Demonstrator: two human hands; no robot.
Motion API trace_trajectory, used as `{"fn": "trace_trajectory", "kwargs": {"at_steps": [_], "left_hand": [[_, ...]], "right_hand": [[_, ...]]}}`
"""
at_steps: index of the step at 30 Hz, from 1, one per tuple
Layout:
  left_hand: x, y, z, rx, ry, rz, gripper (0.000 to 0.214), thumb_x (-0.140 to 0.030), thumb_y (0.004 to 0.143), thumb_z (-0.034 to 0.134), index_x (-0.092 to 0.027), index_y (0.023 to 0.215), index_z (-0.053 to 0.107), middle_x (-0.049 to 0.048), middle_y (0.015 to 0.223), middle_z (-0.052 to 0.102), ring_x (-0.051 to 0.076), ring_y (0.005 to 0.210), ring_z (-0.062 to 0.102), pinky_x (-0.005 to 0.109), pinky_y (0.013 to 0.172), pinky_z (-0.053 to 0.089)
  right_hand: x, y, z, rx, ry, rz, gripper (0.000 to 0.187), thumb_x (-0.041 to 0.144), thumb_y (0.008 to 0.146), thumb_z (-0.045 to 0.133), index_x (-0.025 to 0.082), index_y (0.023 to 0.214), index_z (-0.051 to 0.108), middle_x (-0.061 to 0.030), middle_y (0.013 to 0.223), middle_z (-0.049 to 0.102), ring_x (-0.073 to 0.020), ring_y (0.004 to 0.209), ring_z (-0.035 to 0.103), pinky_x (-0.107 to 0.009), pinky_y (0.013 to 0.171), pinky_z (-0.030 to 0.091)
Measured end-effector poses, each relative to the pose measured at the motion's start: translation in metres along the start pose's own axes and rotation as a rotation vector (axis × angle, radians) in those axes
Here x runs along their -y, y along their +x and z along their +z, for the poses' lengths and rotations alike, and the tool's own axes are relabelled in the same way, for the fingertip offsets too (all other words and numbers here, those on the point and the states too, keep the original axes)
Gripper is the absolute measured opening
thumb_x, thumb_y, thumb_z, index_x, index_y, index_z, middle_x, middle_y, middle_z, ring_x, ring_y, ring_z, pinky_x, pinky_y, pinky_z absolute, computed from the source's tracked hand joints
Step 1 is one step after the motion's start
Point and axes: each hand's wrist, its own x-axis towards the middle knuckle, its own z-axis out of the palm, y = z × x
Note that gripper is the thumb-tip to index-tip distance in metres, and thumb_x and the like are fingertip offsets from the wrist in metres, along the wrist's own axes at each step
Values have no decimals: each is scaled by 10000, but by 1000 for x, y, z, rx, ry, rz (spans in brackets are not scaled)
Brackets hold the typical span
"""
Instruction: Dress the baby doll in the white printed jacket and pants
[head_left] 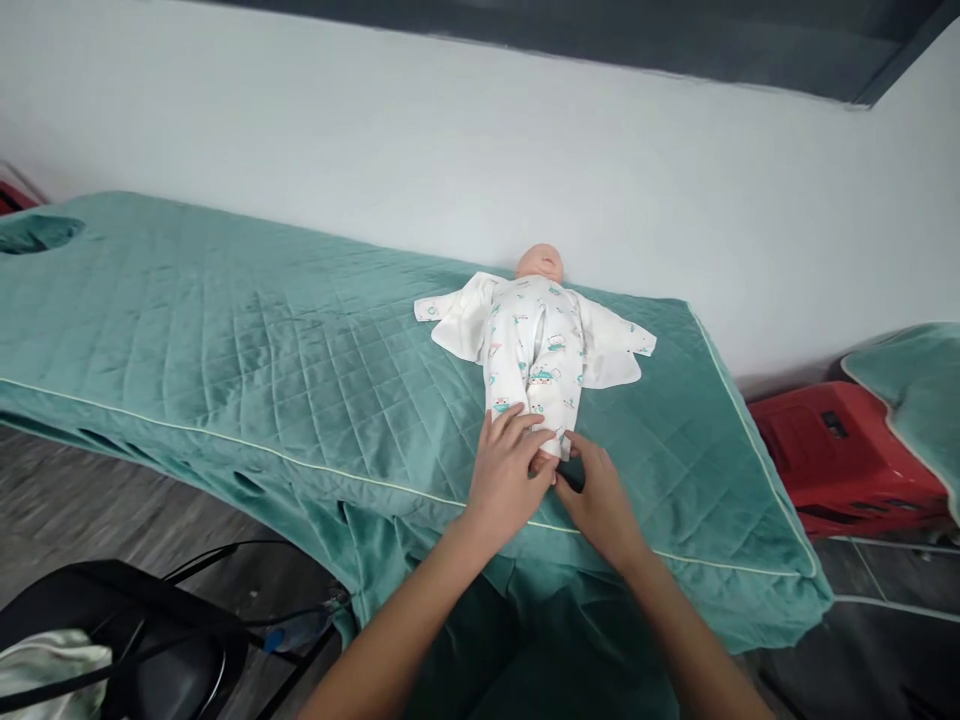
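Note:
A baby doll [540, 262] lies on its back on the green quilted bed cover, head toward the wall. Patterned white baby trousers [551, 375] cover its legs and reach up over its belly. A white baby shirt [611, 340] is spread open around it, sleeves out to both sides. My left hand [506, 465] is closed around the lower trouser leg, thumb by the doll's foot. My right hand [596, 490] pinches the trouser cuff at the same foot from the other side. The fingertips and foot partly hide each other.
The padded bed [300, 350] runs along the white wall, with a face hole at far left. A red plastic chair or stool [847, 450] stands past its right end. A black chair [135, 640] with cloth on it and a plastic bottle [296, 632] are at lower left.

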Motion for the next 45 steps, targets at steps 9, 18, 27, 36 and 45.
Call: {"fn": "trace_trajectory", "kwargs": {"at_steps": [9, 18, 27, 36, 45], "left_hand": [[-24, 4, 13, 3, 261, -109, 250, -167, 832, 625, -237, 1070, 603, 65, 1137, 592, 260, 1144, 545, 600, 1172, 265], [-29, 10, -2, 128, 338, -70, 176, -235, 875, 589, -230, 1051, 592, 63, 1079, 607, 275, 1050, 564, 587, 1102, 319], [-24, 10, -18, 100, 180, -59, 192, -142, 948, 452, -216, 1018, 615, 24, 972, 667, 210, 959, 626, 470, 1061, 389], [-14, -9, -18, -54, 209, 85, 178, -141, 947, 482, -207, 1013, 634, 39, 980, 670, 214, 982, 580, 436, 1028, 422], [-11, -25, -11, -25, 132, 129, 236, -103, 941, 471, -216, 1081, 623, 48, 1043, 673, 206, 1041, 570, 449, 1077, 400]], "right_hand": [[-2, 10, 6, -84, -19, -71, 208, 182, 876, 479, 189, 1043, 603, -44, 877, 603, -200, 806, 568, -339, 748, 488], [18, -5, -19, -153, 24, -217, 186, 152, 929, 502, 208, 1053, 629, -45, 925, 611, -171, 810, 587, -300, 750, 486], [18, 0, -20, -109, -77, -138, 268, 129, 867, 512, 182, 1115, 595, -21, 846, 557, -179, 762, 553, -316, 735, 469], [19, -7, -16, -81, -78, -160, 236, 175, 913, 484, 185, 1128, 581, -31, 874, 564, -177, 789, 558, -313, 735, 480], [9, -25, -14, -45, -100, -189, 249, 144, 932, 488, 195, 1163, 565, -48, 918, 596, -185, 815, 587, -318, 729, 506]]}}
